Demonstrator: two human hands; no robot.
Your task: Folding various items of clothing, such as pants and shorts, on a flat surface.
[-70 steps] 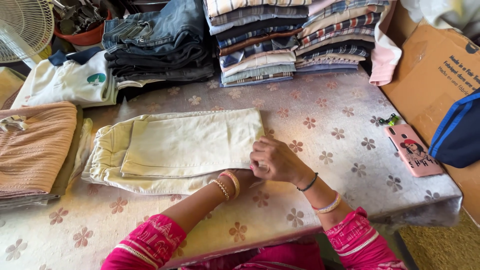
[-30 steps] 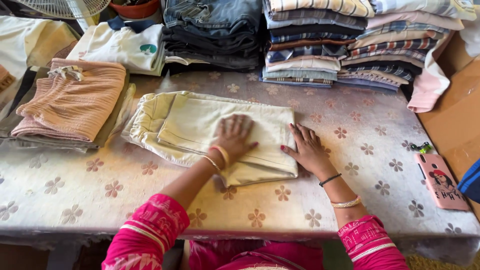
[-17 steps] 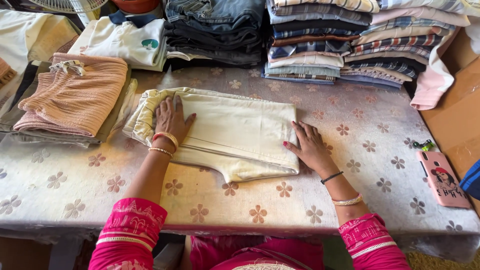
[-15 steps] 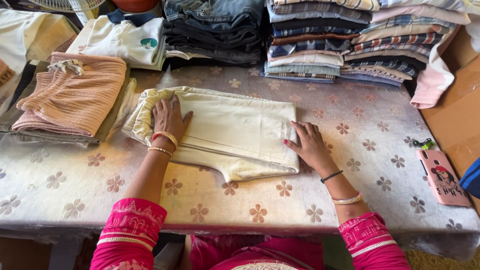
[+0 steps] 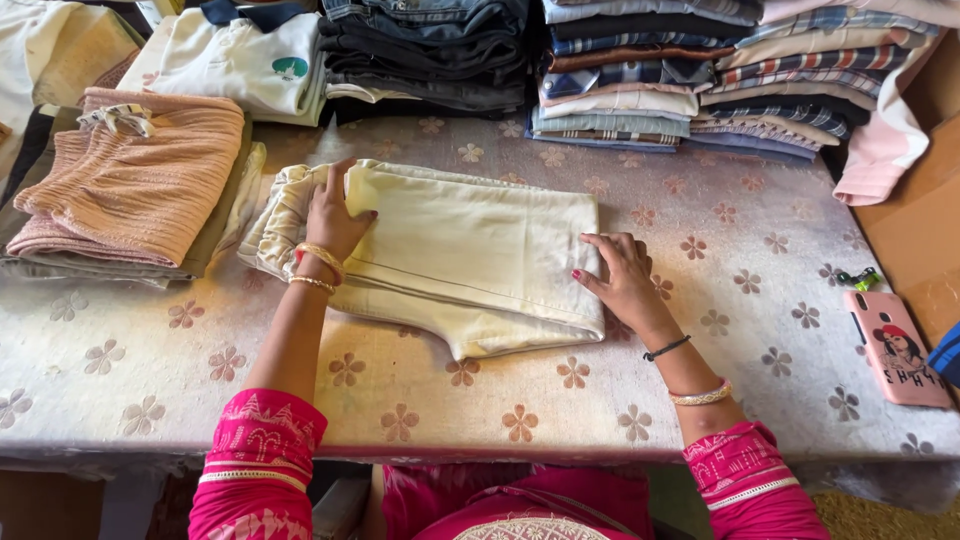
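A pair of cream trousers lies folded in the middle of the flower-patterned tablecloth. My left hand rests flat on the garment's left end, by the waistband, fingers spread. At the folded right edge, my right hand presses down with fingers apart. Neither hand grips the cloth. Both wrists carry bangles, and pink sleeves show at the bottom.
A folded pink ribbed garment lies on a pile at the left. Behind are a white polo shirt, stacked jeans and stacked checked shirts. A pink phone lies at the right, by a cardboard box.
My left hand slid from the middle of the trousers to their left end. The right hand stayed on the right fold. The view shifted slightly.
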